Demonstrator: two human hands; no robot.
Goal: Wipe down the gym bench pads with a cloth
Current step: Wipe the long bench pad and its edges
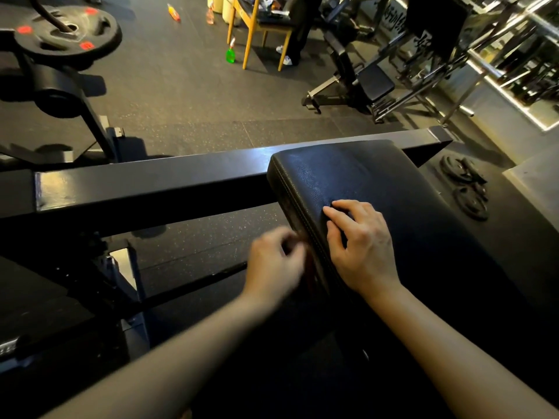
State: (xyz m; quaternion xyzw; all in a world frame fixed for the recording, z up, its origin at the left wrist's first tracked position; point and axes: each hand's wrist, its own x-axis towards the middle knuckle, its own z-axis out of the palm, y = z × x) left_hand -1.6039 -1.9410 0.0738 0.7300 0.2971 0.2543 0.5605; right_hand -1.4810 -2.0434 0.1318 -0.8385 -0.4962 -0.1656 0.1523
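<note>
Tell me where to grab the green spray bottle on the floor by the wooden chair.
Best take the green spray bottle by its narrow neck under the trigger head, coming from above and from the open floor on its left. It stands upright, so the neck is uppermost, and a leg of the wooden chair stands close on its right.

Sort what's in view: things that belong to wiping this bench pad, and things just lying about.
Job: bench pad; right hand resting on its top; left hand, blurred, at its side edge against a reddish-brown scrap, perhaps the cloth.
Lying about: green spray bottle, orange bottle and wooden chair on the far floor; weight plates right of the pad.
</note>
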